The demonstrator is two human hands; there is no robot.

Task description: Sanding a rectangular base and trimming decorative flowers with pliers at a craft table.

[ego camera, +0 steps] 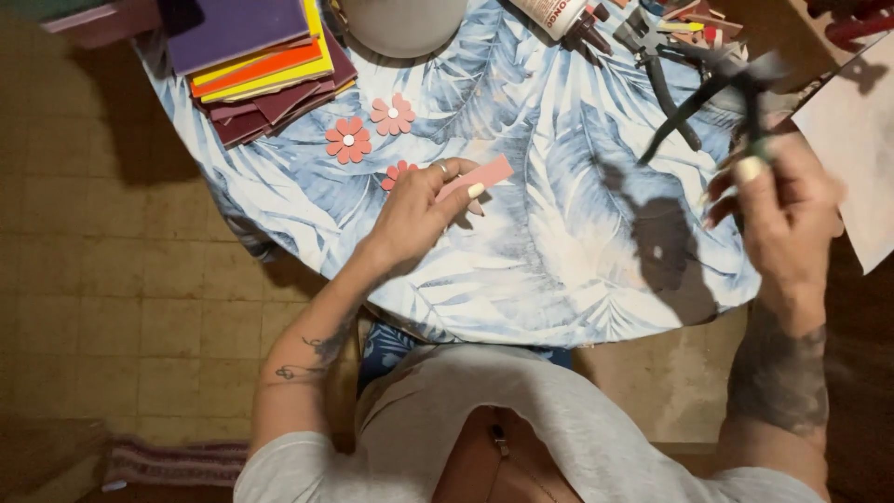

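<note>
My left hand [421, 207] rests on the leaf-patterned tablecloth [549, 233] and pinches a small pink strip [481, 175] between thumb and fingers. My right hand [780, 210] is raised at the right and holds black scissors [717, 88], whose blades stand open and blurred above the table. Two red and pink foam flowers [348, 139] with white centres lie left of my left hand, and a third one [395, 173] is partly hidden behind its fingers.
A stack of coloured foam sheets [261, 56] sits at the table's back left. A white round container [402, 23] stands at the back centre. A glue bottle [559, 14] and black pliers [663, 70] lie at the back right. A pale sheet [852, 140] lies at the far right.
</note>
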